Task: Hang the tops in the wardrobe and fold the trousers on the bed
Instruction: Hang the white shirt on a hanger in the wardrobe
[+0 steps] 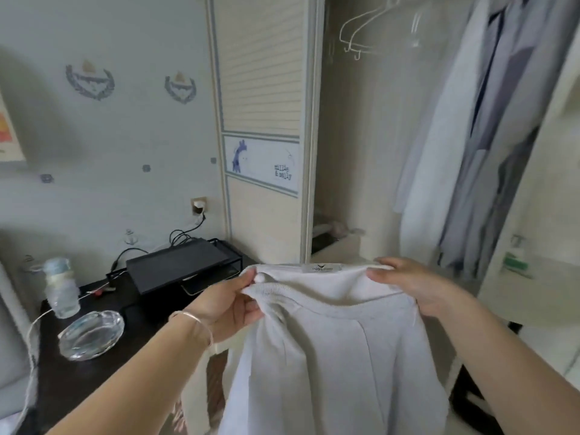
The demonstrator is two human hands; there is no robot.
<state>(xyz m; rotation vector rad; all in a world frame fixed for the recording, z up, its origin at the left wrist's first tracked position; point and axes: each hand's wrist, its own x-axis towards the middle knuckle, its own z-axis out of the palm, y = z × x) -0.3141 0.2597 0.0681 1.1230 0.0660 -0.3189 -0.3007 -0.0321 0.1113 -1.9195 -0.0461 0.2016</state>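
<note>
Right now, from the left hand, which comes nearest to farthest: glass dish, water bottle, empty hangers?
From the left hand:
1. Glass dish, low on the dark table beside it.
2. Water bottle, farther left.
3. Empty hangers, high in the wardrobe.

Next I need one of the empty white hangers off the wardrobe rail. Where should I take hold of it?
Grip the nearer white hanger by its sloping shoulder arm, coming from below and the front. Its hook is out of frame, and the hanging clothes crowd its right side.

Glass ashtray [91, 335] and plastic bottle [61, 288] on dark table [88, 384]
</note>
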